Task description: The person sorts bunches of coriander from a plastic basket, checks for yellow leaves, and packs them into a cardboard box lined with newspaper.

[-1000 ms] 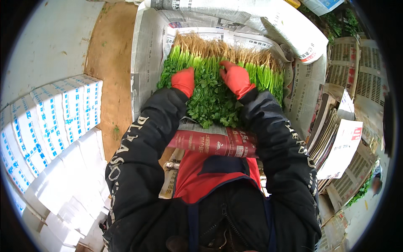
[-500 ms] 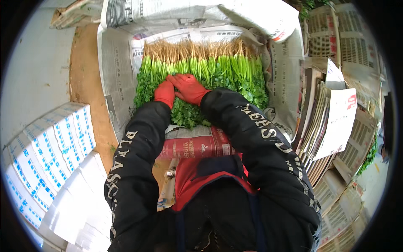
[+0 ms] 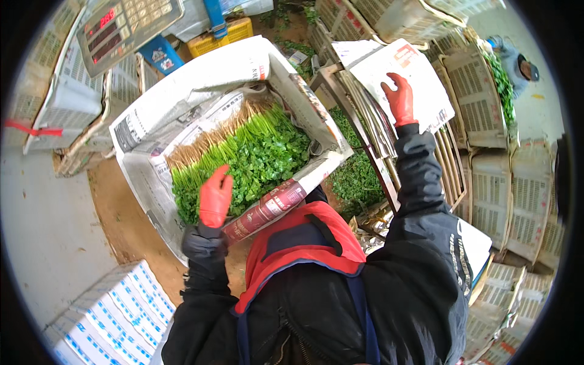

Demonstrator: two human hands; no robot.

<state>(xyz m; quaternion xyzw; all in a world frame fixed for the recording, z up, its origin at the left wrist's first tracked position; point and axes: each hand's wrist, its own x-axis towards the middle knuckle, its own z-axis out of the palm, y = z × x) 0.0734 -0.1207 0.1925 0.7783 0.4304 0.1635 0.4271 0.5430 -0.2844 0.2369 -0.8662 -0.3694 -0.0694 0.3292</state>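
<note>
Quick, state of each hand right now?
Left hand: open, over the leafy greens, no grip seen.
Right hand: open, fingers curved, over the white paper, no grip seen.

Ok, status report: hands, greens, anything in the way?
Left hand over the greens; right hand open at the white paper sheet, contact unclear. Greens lie in the newspaper-lined box, roots on the far side. Left hand hides some leaves.

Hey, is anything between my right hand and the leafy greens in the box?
Yes. Seen from above, the rack's brown side rail and the box's newspaper-covered right wall lie between your right hand and the leafy greens. I can't tell whether the hand is high enough to clear them.
</note>
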